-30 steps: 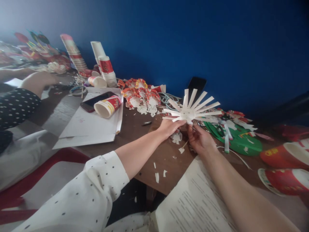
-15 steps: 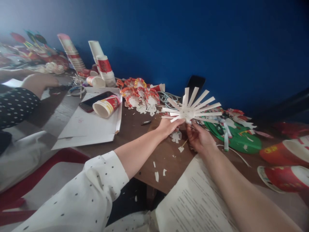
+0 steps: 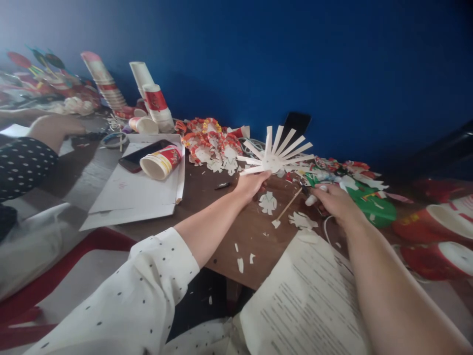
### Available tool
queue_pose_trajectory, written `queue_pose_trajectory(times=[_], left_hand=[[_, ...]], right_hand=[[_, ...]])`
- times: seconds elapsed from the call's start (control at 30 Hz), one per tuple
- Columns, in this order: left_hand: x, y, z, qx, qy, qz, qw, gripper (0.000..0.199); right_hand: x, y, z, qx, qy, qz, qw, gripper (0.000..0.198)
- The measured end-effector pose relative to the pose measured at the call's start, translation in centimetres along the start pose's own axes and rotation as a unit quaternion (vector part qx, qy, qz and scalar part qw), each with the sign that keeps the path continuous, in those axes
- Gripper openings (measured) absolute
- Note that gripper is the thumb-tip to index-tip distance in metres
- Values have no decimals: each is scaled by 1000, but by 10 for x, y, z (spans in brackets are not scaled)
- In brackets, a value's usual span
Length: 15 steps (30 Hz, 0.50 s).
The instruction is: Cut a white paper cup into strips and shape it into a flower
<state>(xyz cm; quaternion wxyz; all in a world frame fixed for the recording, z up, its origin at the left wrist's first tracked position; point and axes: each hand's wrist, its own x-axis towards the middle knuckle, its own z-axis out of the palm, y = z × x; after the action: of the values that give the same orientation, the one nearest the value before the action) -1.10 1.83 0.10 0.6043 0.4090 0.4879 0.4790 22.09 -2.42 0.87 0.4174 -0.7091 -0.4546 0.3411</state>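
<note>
1. Head view, writing: the printed sheet (image 3: 301, 296) at the bench's (image 3: 207, 227) near edge bore rows of text too small to read. A faint reddish mark on the flat white box (image 3: 148, 197) was likewise illegible, and the yellow lettering on the orange cup (image 3: 414, 222), at far right, was blurred.
2. Head view, containers: the tall cup stack (image 3: 107, 86) and the shorter cup stack (image 3: 158, 108) leaned near the blue wall (image 3: 236, 59), each made of nested paper cups. A red-and-white cup (image 3: 162, 162) lay on its side, partly over a dark phone (image 3: 136, 159), its mouth showing several rims, one within another.
3. Head view, left hand (image 3: 251, 186): its grip was narrow, pinching the lower edge of the fringed paper cup (image 3: 272, 161), which was raised above the bench, its white strips splayed around a round base.
4. Head view, right hand (image 3: 332, 199): apart from that cup, its fingers adjoined a small white object (image 3: 311, 200); whether the grip held it could not be told.
</note>
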Motion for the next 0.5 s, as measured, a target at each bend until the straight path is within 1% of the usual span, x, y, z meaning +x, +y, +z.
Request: queue_pose_trajectory(times=[0.03,0.1,0.17,0.23,0.27,0.37,0.4,0.47,0.5], left_hand=[[0,0,0,6,2,-1,1000,18],[1,-1,0,16,4,0,1000,18],[2,-2,0,25,-1,3,1000,17],[3,-3,-1,35,-2,6,999,16],[3,-4,-1,39,-2,7,999,17],[4,-5,-1,45,4,7,999,19],[4,-5,-1,46,6,5,999,20],[4,-4,-1,48,9,5,999,19],[3,-4,-1,49,10,5,999,18]], right_hand=[[0,-1,-2,-115,-6,-11,993,8],[-2,-6,-2,-273,-12,-35,961,16],[-4,-11,1,-349,2,-58,935,19],[-5,-14,4,-387,27,-64,920,22],[-4,-14,5,-399,32,-59,914,28],[-5,-13,6,-419,17,-39,907,52],[-6,-13,6,-421,26,-40,906,59],[-12,-16,8,-407,81,-61,908,70],[-17,-18,12,-388,110,-75,912,71]])
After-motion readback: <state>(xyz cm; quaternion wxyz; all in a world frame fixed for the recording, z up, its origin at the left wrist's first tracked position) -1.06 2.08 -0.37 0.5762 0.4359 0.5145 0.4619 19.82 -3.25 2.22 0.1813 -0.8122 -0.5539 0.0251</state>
